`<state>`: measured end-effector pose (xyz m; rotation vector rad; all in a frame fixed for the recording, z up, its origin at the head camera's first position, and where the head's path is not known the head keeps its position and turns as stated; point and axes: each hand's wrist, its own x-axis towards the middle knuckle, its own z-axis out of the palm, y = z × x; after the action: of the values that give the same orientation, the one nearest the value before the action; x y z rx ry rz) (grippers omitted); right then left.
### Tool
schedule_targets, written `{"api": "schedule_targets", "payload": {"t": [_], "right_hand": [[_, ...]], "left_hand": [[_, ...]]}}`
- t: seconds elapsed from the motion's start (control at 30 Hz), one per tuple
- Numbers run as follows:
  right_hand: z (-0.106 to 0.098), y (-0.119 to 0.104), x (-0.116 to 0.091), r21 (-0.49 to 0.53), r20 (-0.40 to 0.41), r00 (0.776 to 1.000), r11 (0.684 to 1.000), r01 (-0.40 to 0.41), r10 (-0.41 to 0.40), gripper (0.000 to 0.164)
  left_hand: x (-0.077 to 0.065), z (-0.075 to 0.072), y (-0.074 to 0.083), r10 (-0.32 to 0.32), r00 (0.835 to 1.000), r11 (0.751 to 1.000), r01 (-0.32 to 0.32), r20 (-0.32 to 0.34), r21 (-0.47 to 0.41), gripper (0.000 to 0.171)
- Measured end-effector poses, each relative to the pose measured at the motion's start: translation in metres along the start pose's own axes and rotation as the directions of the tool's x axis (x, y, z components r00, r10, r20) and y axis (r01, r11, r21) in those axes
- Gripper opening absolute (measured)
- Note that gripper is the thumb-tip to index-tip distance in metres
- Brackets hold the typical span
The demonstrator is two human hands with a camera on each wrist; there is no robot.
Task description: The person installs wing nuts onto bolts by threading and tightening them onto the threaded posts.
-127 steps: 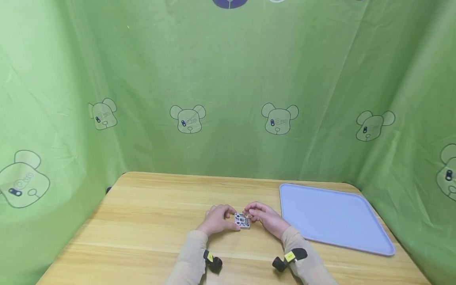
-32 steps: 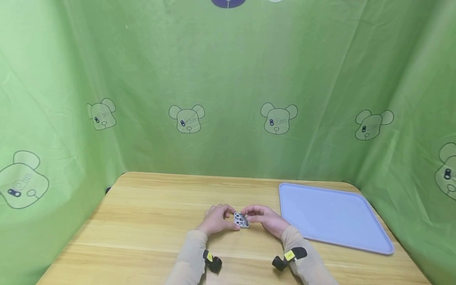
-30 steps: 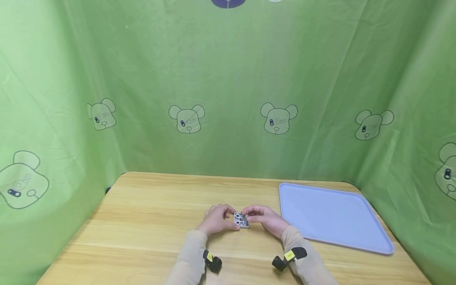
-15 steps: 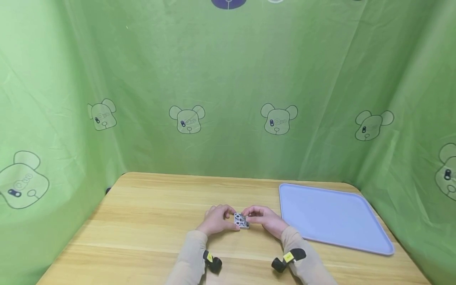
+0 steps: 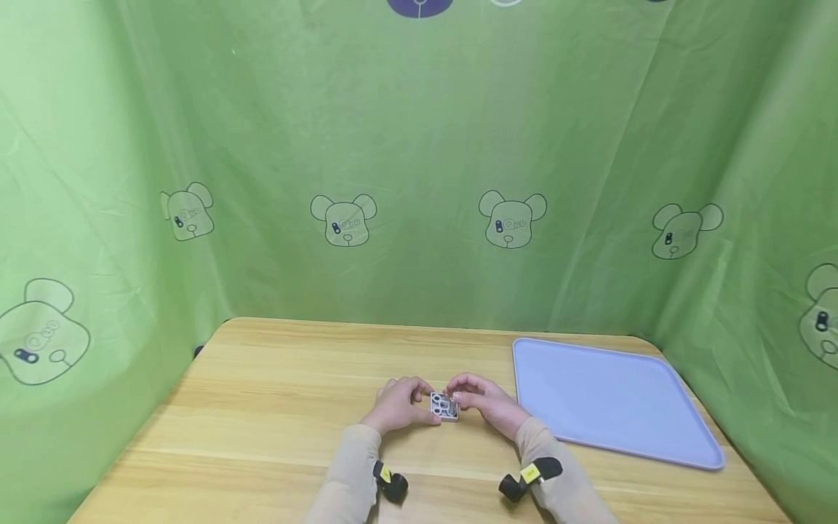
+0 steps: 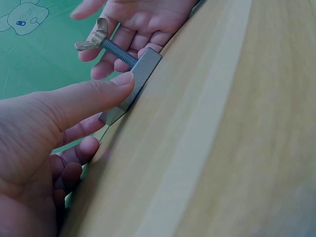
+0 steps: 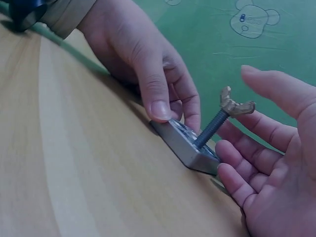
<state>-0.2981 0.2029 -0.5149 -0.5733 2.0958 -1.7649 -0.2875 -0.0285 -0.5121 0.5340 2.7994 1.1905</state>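
A small square grey metal block point(image 7: 176, 142) with round holes in its top lies on the wooden table. My left hand point(image 5: 397, 404) pinches it by its edges, thumb at the near side. From the block rises a grey threaded bolt point(image 7: 212, 129), slightly tilted, with a brass-coloured wing nut point(image 7: 230, 104) at its top end. My right hand point(image 5: 492, 405) is beside the bolt, thumb apart from the wing nut and fingers loosely bent behind it. In the left wrist view, the right fingers point(image 6: 101, 66) show past the bolt.
A pale blue-violet tray point(image 5: 615, 400) lies on the right part of the wooden table point(image 5: 294, 378). Green cloth point(image 5: 419, 276) with bear heads hangs round the back and sides. Each sleeve carries a small black camera, such as the left one point(image 5: 394, 487).
My right thumb and fingers have shifted about the wing nut, at times closing at it, and the thumb now stands apart. My left hand and the block have stayed in place.
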Motion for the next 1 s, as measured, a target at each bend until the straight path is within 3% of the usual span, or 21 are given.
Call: {"api": "schedule_targets", "payload": {"t": [0.37,0.7,1.0], "right_hand": [[-0.0037,0.0019,-0.0002,0.118,0.014,1.000,0.993,0.023,-0.025,0.024],[-0.0022,-0.0018,-0.0016,0.028,0.021,1.000,1.000,-0.007,0.007,0.040],[-0.0010,-0.0036,-0.0021,0.007,0.044,0.999,0.999,-0.032,0.032,0.039]], "left_hand": [[-0.0009,-0.0006,0.0009,0.004,1.000,1.000,-0.004,-0.004,0.006,0.052],[-0.0024,-0.0015,0.0030,0.005,1.000,1.000,-0.005,0.003,0.002,0.052],[-0.0027,-0.0019,0.0043,-0.001,1.000,1.000,0.001,0.004,-0.005,0.050]]}}
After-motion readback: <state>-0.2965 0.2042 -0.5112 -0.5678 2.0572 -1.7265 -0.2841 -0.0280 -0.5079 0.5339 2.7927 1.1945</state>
